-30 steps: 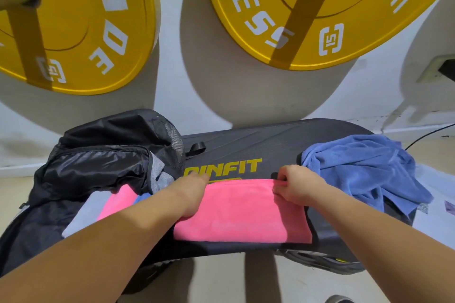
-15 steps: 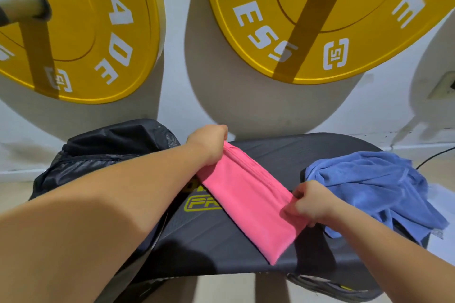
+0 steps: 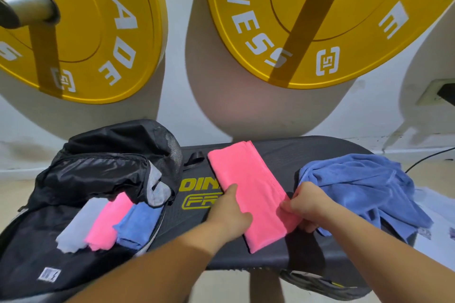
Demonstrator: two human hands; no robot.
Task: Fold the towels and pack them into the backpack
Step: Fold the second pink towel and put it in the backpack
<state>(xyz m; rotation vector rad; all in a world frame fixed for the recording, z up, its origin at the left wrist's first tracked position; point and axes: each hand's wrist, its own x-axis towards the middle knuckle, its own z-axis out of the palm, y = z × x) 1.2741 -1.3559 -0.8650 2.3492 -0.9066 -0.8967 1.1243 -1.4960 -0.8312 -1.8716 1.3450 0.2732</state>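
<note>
Saw one yellow weight plate (image 3: 81, 32) left, another plate (image 3: 320, 27) right, against a white wall (image 3: 182, 56), above a black bench (image 3: 295, 152).

The pink towel (image 3: 248, 192) is a plain bright pink and the blue towel (image 3: 364, 187) a plain mid blue. The backpack (image 3: 105, 165) is black with grey lining, and in it show a pale grey bundle (image 3: 78, 226), a pink bundle (image 3: 108, 224) and a blue bundle (image 3: 138, 224). The bench (image 3: 295, 155) is dark grey with yellow lettering, and the weight plates (image 3: 98, 32) are yellow with white lettering.
</note>
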